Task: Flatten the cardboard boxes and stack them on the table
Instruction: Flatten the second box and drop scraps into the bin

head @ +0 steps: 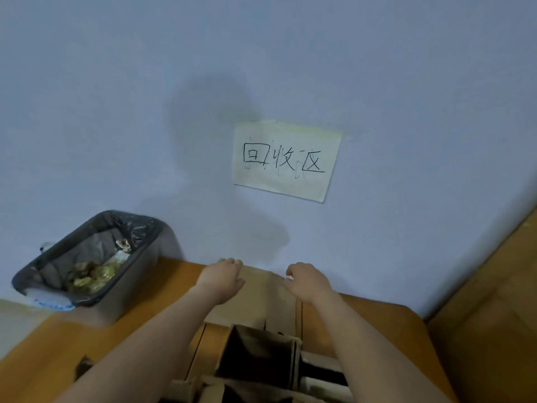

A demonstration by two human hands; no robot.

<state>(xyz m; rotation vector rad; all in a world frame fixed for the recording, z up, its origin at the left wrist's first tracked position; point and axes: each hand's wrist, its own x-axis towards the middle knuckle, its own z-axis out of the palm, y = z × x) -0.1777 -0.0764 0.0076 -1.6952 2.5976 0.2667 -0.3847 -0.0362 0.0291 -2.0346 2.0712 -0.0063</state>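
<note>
Overhead, paper sign (286, 161) "回收区"; left hand (222, 279) and right hand (305, 282) both gripping flattened cardboard (263, 292).

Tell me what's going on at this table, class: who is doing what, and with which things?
A person has both hands on a flattened piece of cardboard lying on the wooden table against the wall. The left hand and right hand press down near its far edge. Nearer the person, a box stands open, not yet flattened. A lined bin with rubbish sits at the left, and a handwritten sign hangs on the wall above.
</note>
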